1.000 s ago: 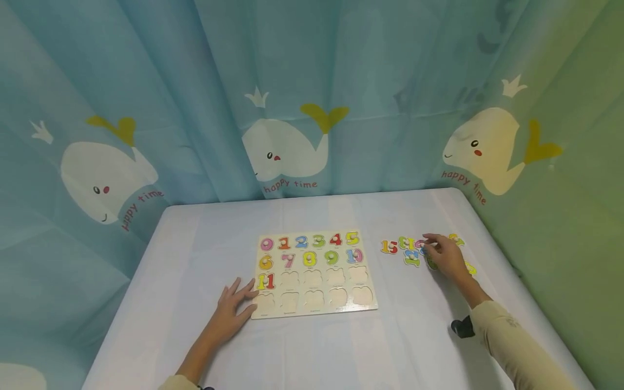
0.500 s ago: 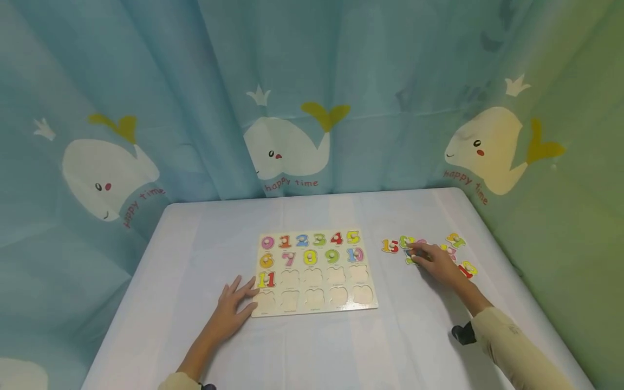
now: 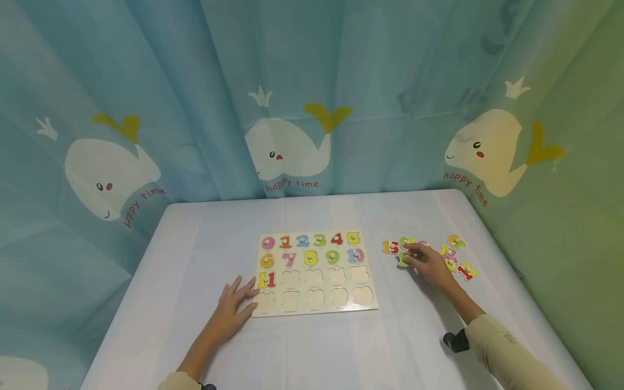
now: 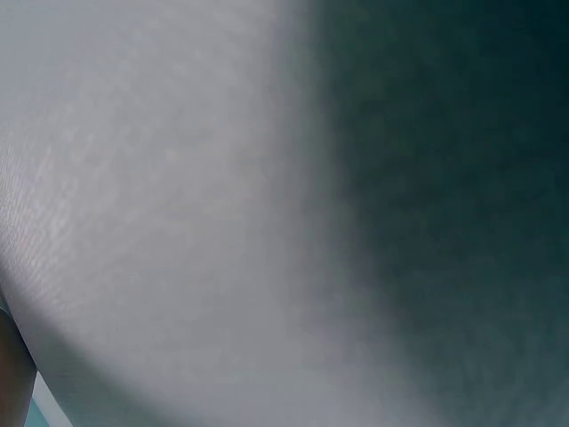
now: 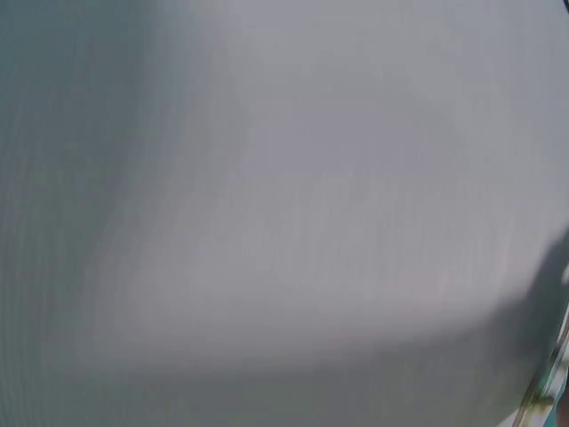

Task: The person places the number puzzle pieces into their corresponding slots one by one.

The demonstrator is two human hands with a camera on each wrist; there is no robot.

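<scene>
A blue curtain [image 3: 195, 81] printed with white whales and the words "happy time" closes off the far and left sides, and a green panel [image 3: 575, 216] stands hard against the table's right edge. The white table [image 3: 312, 346] has broad bare cloth on its near side and on the left. The number board [image 3: 314, 273] lies in the middle, far rows filled 0 to 10, then 11, with empty cut-outs nearer. The left hand [image 3: 231, 313] rests flat with fingers spread, fingertips on the board's near left corner. The right hand [image 3: 429, 265] reaches into the loose number pieces [image 3: 458, 260] right of the board, fingertips seemingly pinching a green piece [image 3: 402, 260] beside the 15 [image 3: 390, 247]; both wrist views show only blurred cloth.
</scene>
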